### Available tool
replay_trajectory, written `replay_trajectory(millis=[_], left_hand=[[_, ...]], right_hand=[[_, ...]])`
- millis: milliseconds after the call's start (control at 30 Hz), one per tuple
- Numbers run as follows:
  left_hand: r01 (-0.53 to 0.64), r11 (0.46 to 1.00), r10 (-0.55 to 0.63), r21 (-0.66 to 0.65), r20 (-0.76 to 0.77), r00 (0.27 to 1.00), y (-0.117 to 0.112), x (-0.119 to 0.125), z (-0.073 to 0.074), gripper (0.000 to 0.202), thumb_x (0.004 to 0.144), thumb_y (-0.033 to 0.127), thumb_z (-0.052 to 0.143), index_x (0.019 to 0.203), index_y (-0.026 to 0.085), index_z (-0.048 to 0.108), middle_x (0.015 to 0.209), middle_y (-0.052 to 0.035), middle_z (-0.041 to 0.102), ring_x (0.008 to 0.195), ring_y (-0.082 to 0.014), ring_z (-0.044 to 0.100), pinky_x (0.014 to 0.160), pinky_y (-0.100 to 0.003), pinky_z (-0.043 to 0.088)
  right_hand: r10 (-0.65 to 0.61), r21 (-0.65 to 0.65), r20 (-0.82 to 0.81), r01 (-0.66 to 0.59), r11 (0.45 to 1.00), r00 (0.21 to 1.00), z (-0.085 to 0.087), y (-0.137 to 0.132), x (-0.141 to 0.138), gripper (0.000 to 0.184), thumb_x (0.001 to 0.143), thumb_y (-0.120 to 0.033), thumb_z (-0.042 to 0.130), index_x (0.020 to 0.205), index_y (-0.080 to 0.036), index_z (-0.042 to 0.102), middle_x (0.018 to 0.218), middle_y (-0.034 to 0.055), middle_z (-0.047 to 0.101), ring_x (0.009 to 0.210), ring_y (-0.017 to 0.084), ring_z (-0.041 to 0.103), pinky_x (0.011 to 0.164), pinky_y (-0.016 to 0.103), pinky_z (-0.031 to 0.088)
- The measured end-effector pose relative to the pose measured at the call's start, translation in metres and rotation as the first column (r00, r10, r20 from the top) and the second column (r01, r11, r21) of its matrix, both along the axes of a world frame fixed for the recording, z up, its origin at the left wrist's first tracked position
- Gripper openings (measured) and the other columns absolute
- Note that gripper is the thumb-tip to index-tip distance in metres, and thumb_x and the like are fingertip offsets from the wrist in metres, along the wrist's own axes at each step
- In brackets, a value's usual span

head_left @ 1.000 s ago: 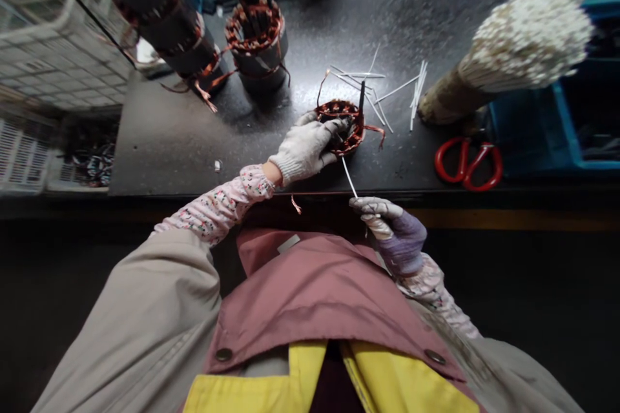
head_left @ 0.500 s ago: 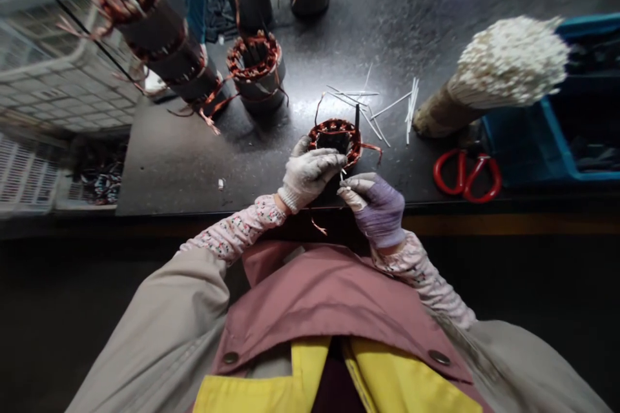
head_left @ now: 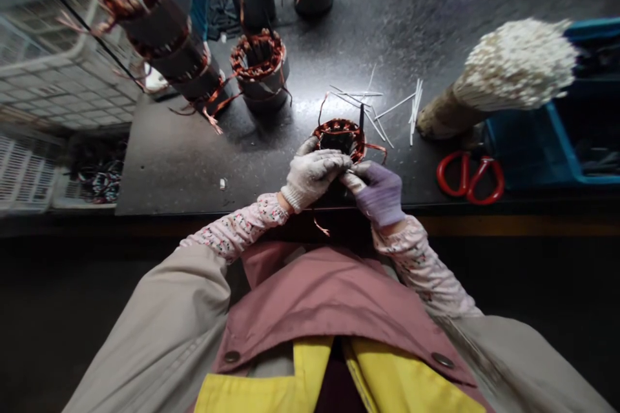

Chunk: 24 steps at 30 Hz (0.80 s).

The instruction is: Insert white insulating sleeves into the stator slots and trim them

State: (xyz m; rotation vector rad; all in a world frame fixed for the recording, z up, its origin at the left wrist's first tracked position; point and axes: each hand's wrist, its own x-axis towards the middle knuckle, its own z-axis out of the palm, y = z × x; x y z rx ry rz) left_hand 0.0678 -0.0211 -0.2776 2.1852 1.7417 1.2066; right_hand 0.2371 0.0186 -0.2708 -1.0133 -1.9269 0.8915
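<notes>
My purple-and-white-gloved right hand [head_left: 380, 193] pinches (on what, I can't tell) against my white-gloved left hand [head_left: 310, 179], clamped on the near rim of the round copper-wound ring [head_left: 340, 124] at the dark tabletop's [head_left: 188, 161] front. Likely heavy, stiff; windings could nick, so hold the outer wall.

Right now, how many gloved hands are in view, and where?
2: the left hand, touching the copper-wound ring; the right hand, close beside it at the ring's near side.

Dim; glare on tabletop [head_left: 301, 95]
</notes>
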Motion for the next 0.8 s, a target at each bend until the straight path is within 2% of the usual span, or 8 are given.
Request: replay_trajectory(millis=[100, 300, 433, 533, 600, 667, 733, 800], left_hand=[[-0.003, 1.0, 0.003, -0.001, 0.004, 1.0, 0.0, 0.0, 0.003, 0.024, 0.097, 0.035, 0.052, 0.094, 0.026, 0.073, 0.097, 0.0006, 0.077, 0.099, -0.0132, 0.071, 0.115, -0.04, 0.033], [-0.011, 0.998, 0.01, -0.069, -0.01, 1.0, 0.001, 0.001, 0.007, 0.02, 0.096, 0.035, 0.055, 0.094, 0.027, 0.073, 0.098, 0.0011, 0.077, 0.099, -0.0123, 0.071, 0.114, -0.038, 0.034], [-0.026, 0.995, 0.023, -0.092, -0.036, 0.999, 0.001, 0.0, 0.006, 0.021, 0.096, 0.032, 0.053, 0.093, 0.027, 0.073, 0.101, 0.0007, 0.077, 0.103, -0.0129, 0.07, 0.116, -0.039, 0.032], [-0.016, 0.995, 0.01, -0.101, -0.057, 0.998, 0.001, 0.0, 0.006, 0.02, 0.096, 0.03, 0.052, 0.093, 0.027, 0.072, 0.102, 0.0014, 0.077, 0.105, -0.0128, 0.069, 0.116, -0.039, 0.032], [-0.014, 0.994, 0.006, -0.11, -0.069, 0.998, 0.002, 0.0, 0.006, 0.019, 0.095, 0.028, 0.053, 0.094, 0.027, 0.072, 0.102, 0.0015, 0.077, 0.104, -0.0129, 0.07, 0.115, -0.039, 0.034], [-0.028, 0.993, 0.019, -0.118, -0.081, 0.997, 0.004, 0.001, 0.006, 0.017, 0.094, 0.027, 0.055, 0.096, 0.026, 0.071, 0.103, 0.0016, 0.077, 0.103, -0.0134, 0.07, 0.113, -0.039, 0.037], [-0.053, 0.99, 0.041, -0.129, -0.092, 0.995, 0.006, 0.003, 0.006, 0.016, 0.094, 0.029, 0.056, 0.098, 0.025, 0.071, 0.103, 0.0021, 0.077, 0.102, -0.0139, 0.07, 0.113, -0.039, 0.037], [-0.054, 0.99, 0.038, -0.133, -0.115, 0.993, 0.007, 0.002, 0.009, 0.019, 0.096, 0.032, 0.054, 0.101, 0.025, 0.071, 0.104, 0.0016, 0.076, 0.104, -0.0147, 0.069, 0.112, -0.039, 0.039]], right_hand=[[0.003, -0.019, -0.005, -0.003, 1.0, 1.0, -0.003, 0.003, -0.001, 0.027, 0.079, -0.044, 0.066, 0.07, -0.019, 0.068, 0.068, 0.0033, 0.068, 0.062, 0.016, 0.062, 0.065, 0.029, 0.051], [0.065, 0.095, -0.083, -0.057, 0.994, 0.994, 0.005, -0.005, 0.008, 0.018, 0.08, -0.036, 0.068, 0.07, -0.022, 0.068, 0.071, 0.0005, 0.068, 0.064, 0.014, 0.062, 0.065, 0.027, 0.052], [0.043, 0.035, -0.039, -0.041, 0.999, 0.998, -0.004, 0.003, -0.001, 0.025, 0.082, -0.044, 0.066, 0.071, -0.021, 0.067, 0.067, 0.0003, 0.067, 0.061, 0.014, 0.061, 0.063, 0.028, 0.052], [0.013, 0.142, 0.067, -0.022, 0.99, 0.998, -0.01, 0.011, -0.007, 0.032, 0.085, -0.05, 0.061, 0.077, -0.02, 0.068, 0.071, 0.0031, 0.068, 0.063, 0.016, 0.06, 0.062, 0.029, 0.049], [-0.061, 0.288, 0.192, 0.003, 0.958, 0.98, -0.007, 0.012, -0.007, 0.031, 0.087, -0.049, 0.059, 0.084, -0.02, 0.069, 0.079, 0.0064, 0.069, 0.066, 0.017, 0.06, 0.063, 0.029, 0.045], [-0.102, 0.422, 0.311, -0.041, 0.906, 0.945, 0.003, 0.01, -0.001, 0.028, 0.089, -0.045, 0.056, 0.083, -0.019, 0.067, 0.078, 0.0077, 0.067, 0.061, 0.015, 0.054, 0.059, 0.028, 0.039], [-0.049, 0.533, 0.368, -0.168, 0.829, 0.928, 0.014, 0.002, 0.011, 0.025, 0.09, -0.038, 0.056, 0.074, -0.019, 0.063, 0.066, 0.0055, 0.061, 0.053, 0.012, 0.044, 0.053, 0.027, 0.029], [0.049, 0.613, 0.349, -0.268, 0.744, 0.936, 0.026, -0.008, 0.025, 0.023, 0.086, -0.031, 0.059, 0.066, -0.02, 0.059, 0.058, 0.0027, 0.056, 0.049, 0.011, 0.039, 0.049, 0.028, 0.022]])
